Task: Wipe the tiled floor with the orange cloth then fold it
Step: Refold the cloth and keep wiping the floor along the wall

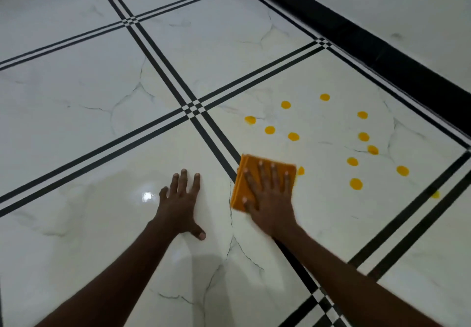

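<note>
The orange cloth (pixel 246 173) lies folded flat on the white marble-look tiled floor (pixel 102 112), straddling a black grout stripe. My right hand (pixel 270 199) presses down on it with straight, spread fingers and covers most of it. My left hand (pixel 182 204) rests flat on the bare tile to the cloth's left, fingers spread, holding nothing. Several round yellow spots (pixel 293 136) dot the tile beyond and to the right of the cloth; one yellow spot (pixel 301 171) touches the cloth's right edge.
Double black stripes (pixel 193 110) cross the floor between tiles. A wide black border band (pixel 382 46) runs along the upper right, with paler floor beyond it. A bright light reflection (pixel 147 196) shines on the tile beside my left hand.
</note>
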{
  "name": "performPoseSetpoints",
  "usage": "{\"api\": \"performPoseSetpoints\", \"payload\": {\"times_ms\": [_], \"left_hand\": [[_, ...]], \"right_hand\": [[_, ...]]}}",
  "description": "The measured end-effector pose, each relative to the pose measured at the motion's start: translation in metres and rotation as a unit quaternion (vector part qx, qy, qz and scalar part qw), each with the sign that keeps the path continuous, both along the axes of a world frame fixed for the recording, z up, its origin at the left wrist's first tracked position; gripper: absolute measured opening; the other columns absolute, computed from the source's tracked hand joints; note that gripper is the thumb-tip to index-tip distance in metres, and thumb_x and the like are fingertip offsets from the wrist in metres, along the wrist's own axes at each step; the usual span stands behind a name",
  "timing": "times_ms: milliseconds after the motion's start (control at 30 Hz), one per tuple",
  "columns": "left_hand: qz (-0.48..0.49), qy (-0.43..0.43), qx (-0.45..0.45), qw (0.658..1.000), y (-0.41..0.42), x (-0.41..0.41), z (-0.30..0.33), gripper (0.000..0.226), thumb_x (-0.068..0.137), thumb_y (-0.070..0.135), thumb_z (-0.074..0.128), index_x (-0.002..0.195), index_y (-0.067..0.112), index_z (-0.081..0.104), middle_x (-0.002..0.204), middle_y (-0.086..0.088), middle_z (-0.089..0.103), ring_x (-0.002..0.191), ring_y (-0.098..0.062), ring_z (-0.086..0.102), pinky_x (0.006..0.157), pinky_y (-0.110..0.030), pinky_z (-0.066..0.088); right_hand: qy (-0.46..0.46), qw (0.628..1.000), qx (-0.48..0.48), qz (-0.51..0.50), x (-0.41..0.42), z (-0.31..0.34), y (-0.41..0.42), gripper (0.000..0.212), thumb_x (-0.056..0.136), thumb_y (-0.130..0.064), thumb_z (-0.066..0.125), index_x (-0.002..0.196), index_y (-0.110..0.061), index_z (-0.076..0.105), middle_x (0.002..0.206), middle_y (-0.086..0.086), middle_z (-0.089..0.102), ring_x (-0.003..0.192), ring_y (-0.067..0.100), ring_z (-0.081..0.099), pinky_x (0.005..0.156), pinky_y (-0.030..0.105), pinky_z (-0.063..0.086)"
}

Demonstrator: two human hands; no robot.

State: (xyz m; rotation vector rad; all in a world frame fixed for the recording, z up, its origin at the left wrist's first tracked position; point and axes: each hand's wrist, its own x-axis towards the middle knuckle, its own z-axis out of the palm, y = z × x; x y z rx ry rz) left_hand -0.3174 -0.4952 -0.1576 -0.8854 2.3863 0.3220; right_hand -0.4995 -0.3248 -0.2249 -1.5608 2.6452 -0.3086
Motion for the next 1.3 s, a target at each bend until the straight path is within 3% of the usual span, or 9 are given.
{"api": "performPoseSetpoints", "payload": {"times_ms": [167, 400, 533, 633, 767, 867, 1000, 1100, 1300], "left_hand": [[0.003, -0.018, -0.004, 1.000, 0.000, -0.004, 0.003, 0.155, 0.056, 0.064, 0.086, 0.154, 0.021, -0.027, 0.159, -0.017, -0.034, 0.149, -0.037, -0.024, 0.121, -0.057, 0.003], [0.004, -0.026, -0.011, 1.000, 0.004, -0.006, 0.006, 0.155, 0.057, 0.061, 0.087, 0.154, 0.018, -0.025, 0.160, -0.019, -0.031, 0.150, -0.039, -0.020, 0.120, -0.058, 0.008], [0.011, -0.045, -0.010, 0.999, 0.007, -0.011, 0.009, 0.153, 0.059, 0.059, 0.087, 0.154, 0.016, -0.025, 0.160, -0.020, -0.030, 0.150, -0.041, -0.020, 0.120, -0.059, 0.008], [-0.003, -0.048, -0.014, 0.999, 0.003, -0.011, 0.007, 0.151, 0.060, 0.060, 0.086, 0.155, 0.018, -0.024, 0.161, -0.019, -0.029, 0.150, -0.040, -0.018, 0.120, -0.059, 0.008], [-0.014, -0.035, -0.015, 0.999, -0.001, -0.002, 0.006, 0.150, 0.060, 0.061, 0.086, 0.156, 0.018, -0.022, 0.161, -0.018, -0.028, 0.151, -0.037, -0.017, 0.120, -0.057, 0.008], [-0.016, -0.012, -0.002, 1.000, 0.008, -0.003, 0.005, 0.152, 0.059, 0.066, 0.083, 0.155, 0.015, -0.022, 0.160, -0.018, -0.031, 0.151, -0.037, -0.020, 0.121, -0.055, 0.007], [-0.010, -0.011, -0.003, 1.000, 0.017, -0.009, 0.003, 0.152, 0.059, 0.066, 0.082, 0.154, 0.014, -0.024, 0.158, -0.019, -0.033, 0.149, -0.039, -0.024, 0.121, -0.056, 0.004], [-0.024, -0.019, -0.004, 1.000, 0.013, -0.008, 0.000, 0.152, 0.060, 0.067, 0.082, 0.154, 0.016, -0.026, 0.158, -0.017, -0.034, 0.149, -0.038, -0.023, 0.121, -0.056, 0.004], [-0.030, -0.013, -0.012, 0.999, 0.016, -0.008, 0.002, 0.155, 0.057, 0.066, 0.084, 0.154, 0.012, -0.023, 0.159, -0.022, -0.031, 0.149, -0.042, -0.020, 0.120, -0.058, 0.009]], "right_hand": [[-0.005, 0.993, 0.013, 0.113, -0.004, 0.000, -0.036, 0.073, 0.096, -0.061, 0.035, 0.163, -0.035, 0.020, 0.172, 0.009, 0.016, 0.158, 0.039, 0.012, 0.123, 0.066, 0.005], [-0.022, 0.994, -0.001, -0.106, -0.026, 0.003, 0.001, 0.081, 0.093, -0.070, 0.035, 0.162, -0.029, 0.027, 0.170, 0.015, 0.022, 0.156, 0.044, 0.017, 0.124, 0.066, 0.005], [-0.054, 0.998, 0.001, 0.042, 0.041, 0.006, 0.019, 0.088, 0.092, -0.081, 0.029, 0.164, -0.032, 0.018, 0.172, 0.010, 0.012, 0.158, 0.041, 0.007, 0.122, 0.069, 0.008], [-0.034, 0.994, 0.001, 0.103, 0.010, 0.002, -0.039, 0.081, 0.093, -0.076, 0.031, 0.161, -0.031, 0.030, 0.170, 0.013, 0.023, 0.156, 0.044, 0.019, 0.118, 0.071, 0.018], [-0.014, 0.998, 0.025, -0.064, -0.050, -0.006, -0.034, 0.079, 0.094, -0.071, 0.027, 0.162, -0.031, 0.026, 0.170, 0.013, 0.023, 0.155, 0.043, 0.020, 0.121, 0.069, 0.010], [-0.008, 0.990, -0.005, -0.140, -0.013, 0.002, 0.033, 0.078, 0.095, -0.066, 0.034, 0.163, -0.029, 0.023, 0.170, 0.015, 0.019, 0.156, 0.044, 0.015, 0.122, 0.068, 0.008], [-0.031, 0.999, -0.003, -0.022, 0.058, 0.003, 0.044, 0.081, 0.095, -0.068, 0.037, 0.164, -0.029, 0.018, 0.172, 0.013, 0.010, 0.157, 0.044, 0.008, 0.123, 0.067, 0.004], [-0.022, 0.999, 0.005, 0.043, 0.010, -0.002, -0.013, 0.078, 0.096, -0.068, 0.035, 0.163, -0.031, 0.024, 0.171, 0.012, 0.016, 0.157, 0.043, 0.016, 0.122, 0.068, 0.010], [-0.005, 0.977, -0.002, -0.215, -0.014, 0.003, 0.053, 0.079, 0.095, -0.062, 0.034, 0.163, -0.024, 0.024, 0.170, 0.016, 0.020, 0.156, 0.044, 0.016, 0.122, 0.067, 0.009]]}}
